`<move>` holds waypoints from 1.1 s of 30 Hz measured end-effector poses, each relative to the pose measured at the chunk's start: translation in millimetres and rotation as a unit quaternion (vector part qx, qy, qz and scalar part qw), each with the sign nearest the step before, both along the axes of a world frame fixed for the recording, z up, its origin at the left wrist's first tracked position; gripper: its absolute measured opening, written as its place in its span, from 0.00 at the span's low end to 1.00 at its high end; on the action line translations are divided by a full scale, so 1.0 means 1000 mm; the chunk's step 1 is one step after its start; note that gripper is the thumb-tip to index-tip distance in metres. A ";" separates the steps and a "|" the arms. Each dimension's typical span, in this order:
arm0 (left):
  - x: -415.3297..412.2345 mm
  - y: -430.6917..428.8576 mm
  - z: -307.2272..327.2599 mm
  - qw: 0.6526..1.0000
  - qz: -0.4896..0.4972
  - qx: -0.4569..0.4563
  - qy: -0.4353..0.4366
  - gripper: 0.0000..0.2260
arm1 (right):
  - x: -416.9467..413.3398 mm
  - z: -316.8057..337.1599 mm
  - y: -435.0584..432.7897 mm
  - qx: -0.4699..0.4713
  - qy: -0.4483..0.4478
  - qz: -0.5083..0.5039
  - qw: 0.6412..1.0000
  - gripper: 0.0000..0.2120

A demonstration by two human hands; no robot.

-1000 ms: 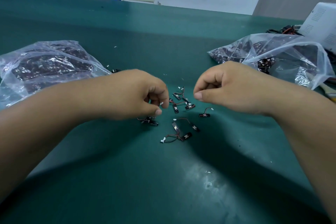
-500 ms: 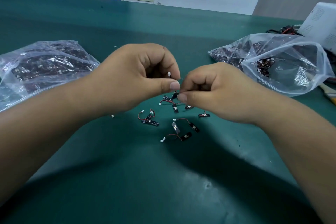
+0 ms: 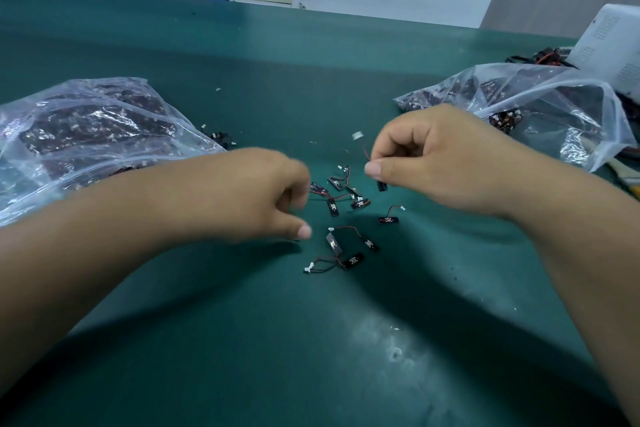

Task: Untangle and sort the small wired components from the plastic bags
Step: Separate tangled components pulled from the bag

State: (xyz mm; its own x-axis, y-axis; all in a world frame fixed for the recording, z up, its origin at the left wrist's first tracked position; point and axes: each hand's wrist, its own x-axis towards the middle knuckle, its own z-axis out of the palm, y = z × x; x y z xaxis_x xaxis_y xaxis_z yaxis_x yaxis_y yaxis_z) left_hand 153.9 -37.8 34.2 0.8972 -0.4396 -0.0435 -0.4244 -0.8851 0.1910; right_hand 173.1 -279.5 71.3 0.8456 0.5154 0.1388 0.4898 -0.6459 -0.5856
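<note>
At the far left of the dark green table (image 3: 311,357), a crumpled clear plastic bag (image 3: 86,135) stuffed with dark wired components is seen lying flat. The left hand (image 3: 249,198) is held low over the table just right of that bag, blurred, its fingers curled in towards the thumb; whether anything is pinched in it cannot be told. Between the two hands, a loose scatter of small black rectangular components with thin red-and-black wires and white plugs (image 3: 346,218) is spread on the table surface, some overlapping, some lying apart. The right hand (image 3: 440,163) is raised above this scatter and is closed in a pinch on a single wired component (image 3: 375,172), whose black body is seen hanging below the thumb while its white plug sticks up above the fingers. Behind the right hand, a second clear plastic bag (image 3: 554,114) lies with its mouth gaping, more dark components being visible inside. A white perforated box (image 3: 609,45) is seen at the far right edge.
</note>
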 end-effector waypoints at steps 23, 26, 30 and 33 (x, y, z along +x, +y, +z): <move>0.013 0.022 0.009 0.980 0.097 0.169 0.045 0.10 | 0.003 -0.002 -0.004 -0.081 0.016 -0.013 0.997 0.03; 0.011 0.020 0.010 0.974 0.098 0.200 0.029 0.07 | 0.003 -0.006 -0.001 -0.129 0.048 -0.006 0.990 0.08; 0.008 0.021 0.012 0.966 0.100 0.237 0.009 0.04 | 0.007 -0.012 -0.007 -0.101 0.111 -0.020 0.989 0.20; 0.007 0.021 0.011 0.967 0.095 0.235 -0.004 0.03 | 0.009 -0.018 -0.011 -0.054 0.146 -0.019 0.988 0.35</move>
State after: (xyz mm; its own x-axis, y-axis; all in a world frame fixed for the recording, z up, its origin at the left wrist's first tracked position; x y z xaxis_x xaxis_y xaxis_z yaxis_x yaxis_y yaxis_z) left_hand 160.9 -16.5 44.9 0.9608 -0.1999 -0.1920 -0.2454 -0.9355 -0.2542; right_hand 182.6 -290.4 53.6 0.8605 0.4813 -0.1669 0.2851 -0.7266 -0.6251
